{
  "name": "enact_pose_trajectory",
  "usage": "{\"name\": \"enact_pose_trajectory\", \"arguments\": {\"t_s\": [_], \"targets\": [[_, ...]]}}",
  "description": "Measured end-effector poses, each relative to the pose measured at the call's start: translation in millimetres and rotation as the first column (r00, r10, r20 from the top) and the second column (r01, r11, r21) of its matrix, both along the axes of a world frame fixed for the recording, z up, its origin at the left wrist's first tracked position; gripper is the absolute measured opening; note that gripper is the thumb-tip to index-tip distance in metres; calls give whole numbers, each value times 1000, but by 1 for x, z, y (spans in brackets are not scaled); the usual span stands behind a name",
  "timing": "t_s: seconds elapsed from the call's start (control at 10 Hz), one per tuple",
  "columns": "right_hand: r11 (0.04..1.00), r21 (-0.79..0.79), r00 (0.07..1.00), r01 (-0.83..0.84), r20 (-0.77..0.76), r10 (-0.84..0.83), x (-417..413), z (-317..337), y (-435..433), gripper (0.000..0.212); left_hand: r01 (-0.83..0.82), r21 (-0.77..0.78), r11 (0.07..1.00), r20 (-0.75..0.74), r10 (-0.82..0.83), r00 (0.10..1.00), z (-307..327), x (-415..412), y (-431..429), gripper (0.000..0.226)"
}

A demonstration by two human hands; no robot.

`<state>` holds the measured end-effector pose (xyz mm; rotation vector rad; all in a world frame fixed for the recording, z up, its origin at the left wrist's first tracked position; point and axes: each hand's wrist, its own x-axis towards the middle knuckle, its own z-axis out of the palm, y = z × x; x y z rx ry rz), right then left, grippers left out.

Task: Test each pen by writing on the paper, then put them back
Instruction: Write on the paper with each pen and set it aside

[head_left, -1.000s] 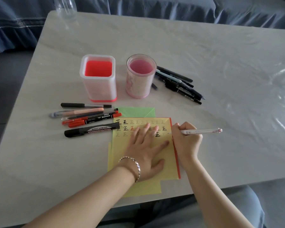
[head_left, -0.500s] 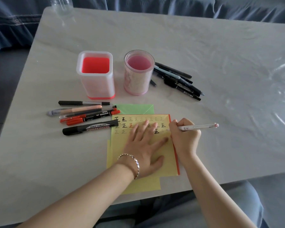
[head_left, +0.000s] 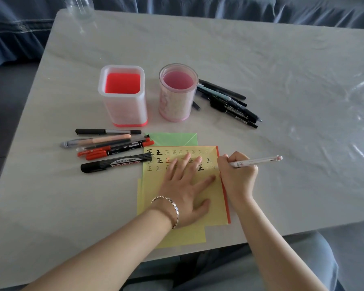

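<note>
Right grip [head_left: 237, 175] pinches white pen [head_left: 254, 161], tip at yellow paper [head_left: 215, 206]; left grip [head_left: 183, 192] spread flat, holds paper down. I think test is on; next, lift pen, put back

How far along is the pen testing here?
Done: the yellow paper carries nearly three rows of marks. In hand: the right hand holds a white pen at the third row's end, the left hand pressing the paper flat. Left: both holders stand empty and two piles of pens lie on the table, so none are back.
</note>
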<state>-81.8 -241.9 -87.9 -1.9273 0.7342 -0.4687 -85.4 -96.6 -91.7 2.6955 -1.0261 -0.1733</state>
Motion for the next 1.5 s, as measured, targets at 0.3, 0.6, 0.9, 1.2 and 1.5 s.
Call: {"name": "enact_pose_trajectory", "arguments": {"t_s": [0.3,0.6,0.9,1.2,1.5], "targets": [[1000,19,1000,19,-2,-19,0,2,1,30,2,-23,1000,-5,-2,1000,1,0,1,51],[1000,22,1000,14,17,-14,0,1,0,35,-1,-12,1000,-61,0,998,3,0,1,54],[999,15,999,-29,17,28,-1,0,1,37,17,57,998,-56,-14,998,8,1,2,67],[999,28,999,-45,-4,45,-2,-2,-1,38,24,10,1000,-48,-24,999,6,0,2,64],[996,-83,1000,25,1,-25,-1,-3,-1,28,12,-7,1000,-45,-12,999,4,1,2,59]]}}
